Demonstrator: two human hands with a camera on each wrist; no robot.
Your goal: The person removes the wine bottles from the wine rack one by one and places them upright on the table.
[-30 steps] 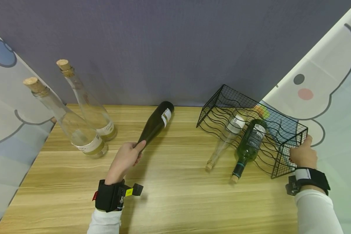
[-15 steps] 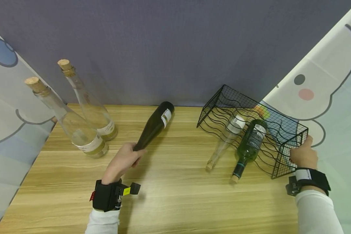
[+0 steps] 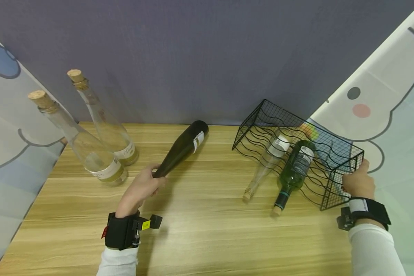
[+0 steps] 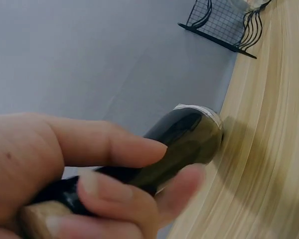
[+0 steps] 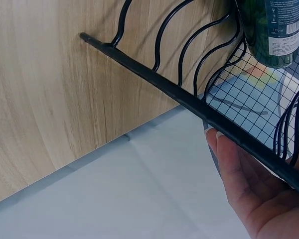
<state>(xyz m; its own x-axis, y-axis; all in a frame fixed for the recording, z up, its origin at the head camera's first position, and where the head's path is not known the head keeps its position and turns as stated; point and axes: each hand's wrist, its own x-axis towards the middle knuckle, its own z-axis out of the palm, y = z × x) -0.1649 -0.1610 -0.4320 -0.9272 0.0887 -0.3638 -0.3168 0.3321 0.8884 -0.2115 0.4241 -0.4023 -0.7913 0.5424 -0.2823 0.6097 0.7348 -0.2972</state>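
Note:
My left hand grips a dark wine bottle round its neck. The bottle slants, base away from me, with a white label on its side; whether the base touches the table I cannot tell. In the left wrist view the cork shows among the curled fingers. At the right, my right hand holds the end of a black wire bottle rack, fingers behind its bar in the right wrist view. In the rack lie a clear corked bottle and a green wine bottle, necks toward me.
Two tall clear bottles with corks stand upright on the left of the wooden table. A grey wall panel rises behind the table's back edge. Printed cloth hangs at both sides.
My left hand has shifted slightly left and toward me, and the dark bottle tilts a little more to the right. The right hand and rack stay where they were.

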